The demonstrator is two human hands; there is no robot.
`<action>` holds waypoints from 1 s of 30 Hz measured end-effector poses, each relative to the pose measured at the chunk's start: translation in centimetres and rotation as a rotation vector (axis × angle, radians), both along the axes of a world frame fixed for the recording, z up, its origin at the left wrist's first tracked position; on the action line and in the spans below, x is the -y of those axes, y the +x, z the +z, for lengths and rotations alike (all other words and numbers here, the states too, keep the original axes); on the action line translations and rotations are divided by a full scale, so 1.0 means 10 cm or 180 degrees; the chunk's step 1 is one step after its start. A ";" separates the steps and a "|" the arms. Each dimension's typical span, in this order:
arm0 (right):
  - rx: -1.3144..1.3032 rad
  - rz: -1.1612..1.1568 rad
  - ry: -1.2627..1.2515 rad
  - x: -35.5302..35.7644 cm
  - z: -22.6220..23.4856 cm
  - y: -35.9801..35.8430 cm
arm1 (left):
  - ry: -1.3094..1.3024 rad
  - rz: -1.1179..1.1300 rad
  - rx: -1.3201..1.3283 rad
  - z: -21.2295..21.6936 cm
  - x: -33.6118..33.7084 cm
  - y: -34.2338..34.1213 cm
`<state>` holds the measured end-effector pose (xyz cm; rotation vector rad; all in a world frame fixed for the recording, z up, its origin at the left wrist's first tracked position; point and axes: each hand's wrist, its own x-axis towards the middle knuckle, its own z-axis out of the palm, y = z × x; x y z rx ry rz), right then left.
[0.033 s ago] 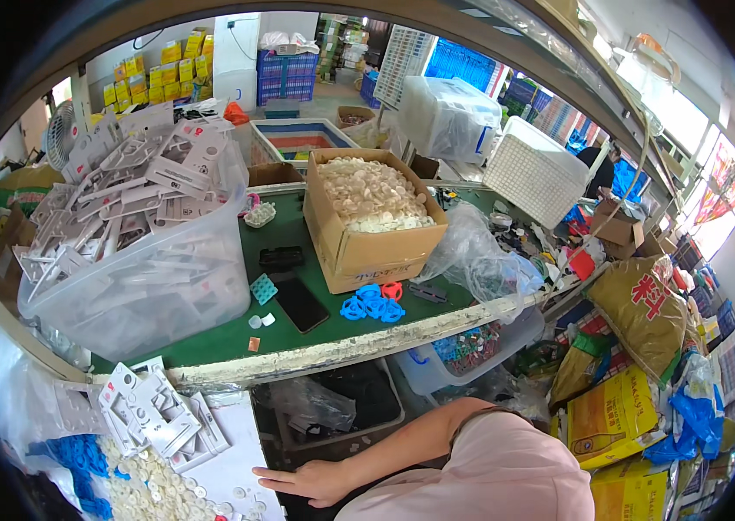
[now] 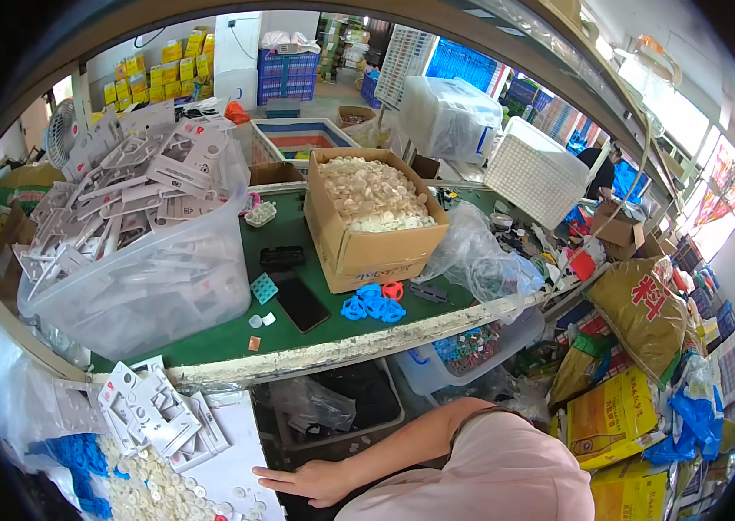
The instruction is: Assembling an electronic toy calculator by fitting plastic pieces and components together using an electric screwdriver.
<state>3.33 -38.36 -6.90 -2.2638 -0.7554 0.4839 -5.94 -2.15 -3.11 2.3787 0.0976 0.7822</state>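
Observation:
My right hand (image 2: 311, 482) rests at the right edge of a white board (image 2: 246, 434), its first fingers stretched out and touching the edge. Nothing shows in its grasp. My left hand is out of view. On the board, left of my fingers, lies a spread pile of small round off-white plastic discs (image 2: 155, 491), with a few loose ones closer to the fingertips. Behind the discs are several stacked white plastic panels with cut-outs (image 2: 155, 417). Blue plastic pieces (image 2: 81, 464) are heaped at the far left of the pile.
A green-topped bench (image 2: 211, 340) carries a large clear bin of white panels (image 2: 150, 300), a cardboard box of discs (image 2: 376, 252), a dark phone (image 2: 301, 304) and blue rings (image 2: 372, 304). Underneath sits a dark tub (image 2: 385, 421). Sacks (image 2: 645, 313) and yellow cartons (image 2: 615, 417) stand right.

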 end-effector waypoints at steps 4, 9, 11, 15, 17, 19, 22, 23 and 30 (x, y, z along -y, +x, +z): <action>0.0010 0.0000 0.0009 0.00 0.01 -0.01 | 0.0331 0.0032 0.0009 0.02 0.00 0.00; 0.0015 0.0019 -0.0017 0.00 0.03 0.00 | 0.0151 0.0208 -0.0010 0.11 0.12 0.00; 0.0052 0.0017 -0.0017 0.00 0.03 0.00 | -0.0296 0.0225 -0.0216 0.13 0.16 -0.03; 0.0112 0.0013 0.0027 0.00 0.02 0.00 | -0.0938 0.0282 -0.0505 0.15 0.18 -0.07; 0.0126 0.0013 0.0022 0.00 0.03 0.00 | -0.0481 0.0266 -0.0405 0.12 0.16 -0.06; 0.0129 0.0006 0.0004 0.01 0.06 -0.01 | 0.0080 0.0069 -0.0252 0.08 0.08 -0.04; 0.0110 0.0025 -0.0041 0.01 0.09 0.00 | 0.0110 -0.0012 -0.0198 0.09 0.07 0.00; 0.0116 0.0021 -0.0029 0.01 0.08 0.00 | 0.0009 0.0001 -0.0243 0.10 0.10 0.00; 0.0084 0.0040 0.0043 0.01 0.09 0.02 | -0.0440 0.0023 -0.0462 0.11 0.13 -0.02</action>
